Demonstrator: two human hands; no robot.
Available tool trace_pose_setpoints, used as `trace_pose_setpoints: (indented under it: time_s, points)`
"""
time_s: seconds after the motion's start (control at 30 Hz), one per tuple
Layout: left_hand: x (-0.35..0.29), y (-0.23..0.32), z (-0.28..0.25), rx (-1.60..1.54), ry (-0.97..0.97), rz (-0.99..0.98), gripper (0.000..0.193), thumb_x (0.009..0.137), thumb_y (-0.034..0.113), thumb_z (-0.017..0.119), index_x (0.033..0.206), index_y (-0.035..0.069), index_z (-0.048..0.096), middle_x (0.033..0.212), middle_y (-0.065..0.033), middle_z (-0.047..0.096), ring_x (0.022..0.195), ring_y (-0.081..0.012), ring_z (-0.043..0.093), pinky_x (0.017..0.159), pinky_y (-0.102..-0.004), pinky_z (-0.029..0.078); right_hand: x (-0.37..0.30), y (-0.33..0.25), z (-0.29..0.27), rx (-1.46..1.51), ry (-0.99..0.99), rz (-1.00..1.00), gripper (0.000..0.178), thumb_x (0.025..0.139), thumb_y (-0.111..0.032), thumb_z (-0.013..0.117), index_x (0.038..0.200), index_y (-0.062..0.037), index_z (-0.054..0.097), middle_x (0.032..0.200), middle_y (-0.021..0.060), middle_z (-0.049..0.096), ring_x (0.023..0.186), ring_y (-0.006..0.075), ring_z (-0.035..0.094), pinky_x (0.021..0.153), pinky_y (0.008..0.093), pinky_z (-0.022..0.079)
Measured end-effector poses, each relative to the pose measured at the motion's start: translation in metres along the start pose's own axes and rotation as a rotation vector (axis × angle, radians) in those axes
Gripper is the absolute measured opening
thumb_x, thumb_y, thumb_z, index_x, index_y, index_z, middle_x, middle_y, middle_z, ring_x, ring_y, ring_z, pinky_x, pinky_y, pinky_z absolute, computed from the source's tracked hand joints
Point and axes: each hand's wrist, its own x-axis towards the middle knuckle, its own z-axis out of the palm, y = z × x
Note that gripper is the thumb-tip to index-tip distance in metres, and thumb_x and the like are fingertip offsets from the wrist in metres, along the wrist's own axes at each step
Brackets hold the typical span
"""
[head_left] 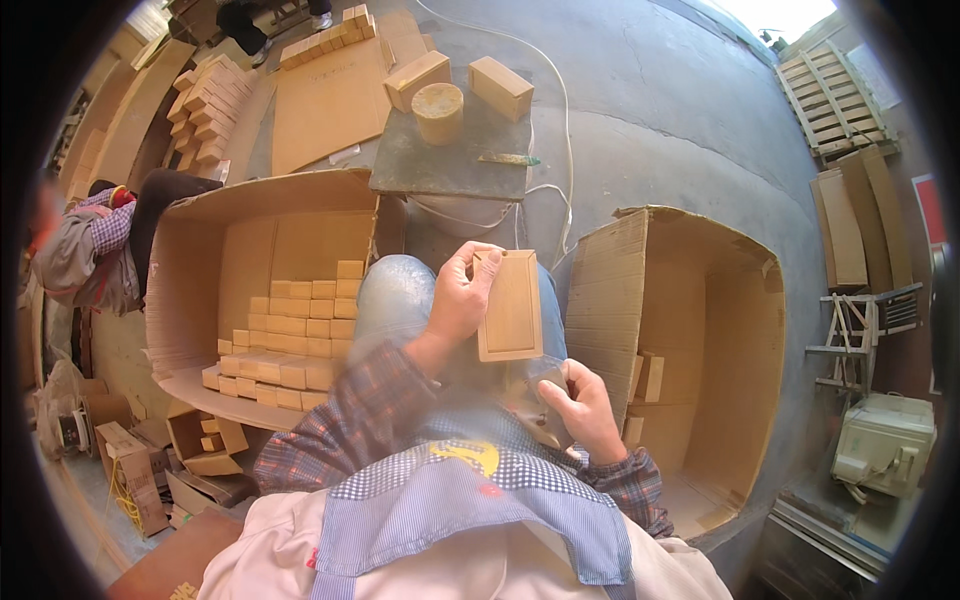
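Upright over my lap is a small pale wooden box (512,310) with a recessed panel on its front. My left hand (460,305) is closed on its upper left edge, the thumb on the front face. Just below the box's lower right corner, my right hand (590,410) is closed with thumb and fingers together around a small greyish piece (545,374), too blurred to name. To my left, a large cardboard box (255,215) holds stacked rows of wooden blocks or boxes (290,335). Another large cardboard box (735,400), to my right, has a few wooden pieces (650,378) inside.
Ahead stands a low dark worktable (450,165) bearing a round tan block (438,112) and a thin flat tool (508,159). Cables (565,110) cross the floor. A person (100,245) sits at the left. A stepladder (850,340) and a pallet (830,100) stand right.
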Motion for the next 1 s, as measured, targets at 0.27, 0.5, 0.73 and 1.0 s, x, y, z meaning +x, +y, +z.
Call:
trace_pose_setpoints:
  time_s: [0.27, 0.5, 0.73, 1.0]
  points:
    - [0.009, 0.066, -0.047, -0.550, -0.062, -0.160, 0.031, 0.113, 0.034, 0.048, 0.126, 0.009, 0.061, 0.108, -0.0044, 0.069, 0.090, -0.0143, 0.069, 0.081, -0.0317, 0.059, 0.011, -0.041, 0.037, -0.506, -0.595, -0.207, 0.037, 0.093, -0.026, 0.074, 0.117, 0.0020, 0.071, 0.107, 0.0237, 0.074, 0.100, 0.0292, 0.074, 0.088, 0.0387, 0.057]
    - [-0.020, 0.080, -0.067, -0.772, -0.251, -0.231, 0.044, 0.113, 0.045, 0.042, 0.131, 0.009, 0.059, 0.122, -0.0102, 0.071, 0.113, -0.0228, 0.072, 0.091, -0.0423, 0.063, 0.031, -0.056, 0.069, 0.696, -0.587, -0.093, 0.068, 0.107, -0.038, 0.059, 0.156, 0.0022, 0.037, 0.150, 0.0187, 0.054, 0.138, 0.0304, 0.056, 0.112, 0.0435, 0.048]
    - [-0.020, 0.068, -0.067, -0.458, -0.105, 0.045, 0.037, 0.115, 0.041, 0.041, 0.125, 0.011, 0.059, 0.127, -0.0085, 0.067, 0.116, -0.0200, 0.068, 0.096, -0.0384, 0.059, 0.026, -0.072, 0.079, 0.647, -0.457, -0.055, 0.054, 0.107, -0.025, 0.057, 0.149, 0.0053, 0.042, 0.138, 0.0131, 0.060, 0.125, 0.0217, 0.062, 0.107, 0.0379, 0.052]
    - [-0.058, 0.110, -0.067, -0.003, -0.105, 0.013, 0.051, 0.104, 0.043, 0.063, 0.142, 0.011, 0.050, 0.138, -0.0079, 0.058, 0.123, -0.0168, 0.061, 0.099, -0.0352, 0.054, 0.022, -0.070, 0.079, 0.553, -0.408, -0.061, 0.058, 0.104, -0.022, 0.063, 0.150, 0.0069, 0.042, 0.138, 0.0146, 0.060, 0.123, 0.0201, 0.063, 0.105, 0.0367, 0.054]
